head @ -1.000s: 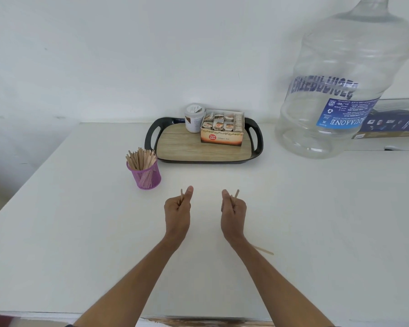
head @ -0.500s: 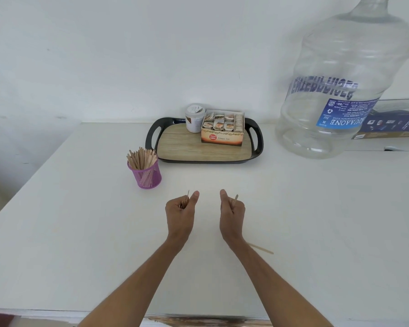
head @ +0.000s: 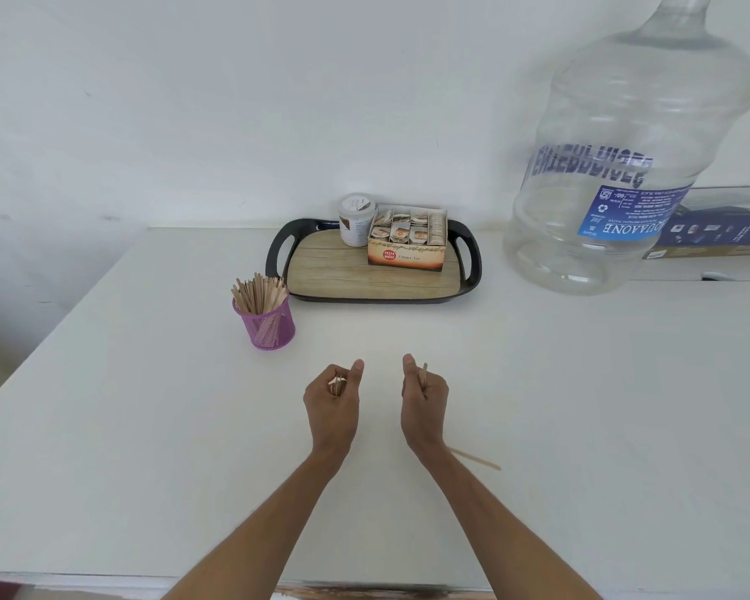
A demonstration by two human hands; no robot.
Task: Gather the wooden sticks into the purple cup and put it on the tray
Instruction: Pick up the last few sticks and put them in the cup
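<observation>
Here, purple cup point(head: 268, 324) full of sticks point(head: 258, 292), both hands point(head: 332, 398) fisted round more sticks

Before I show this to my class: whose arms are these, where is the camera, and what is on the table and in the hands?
There is no machine here. A camera worn on a person's head looks down at their own two bare arms. The left hand grips a few wooden sticks; the right hand grips one or more too. One loose stick lies by the right wrist. On the white table a purple cup full of sticks stands beside a tray, not on it. The tray carries a tea box and a white jar. A big water bottle stands right.
</observation>
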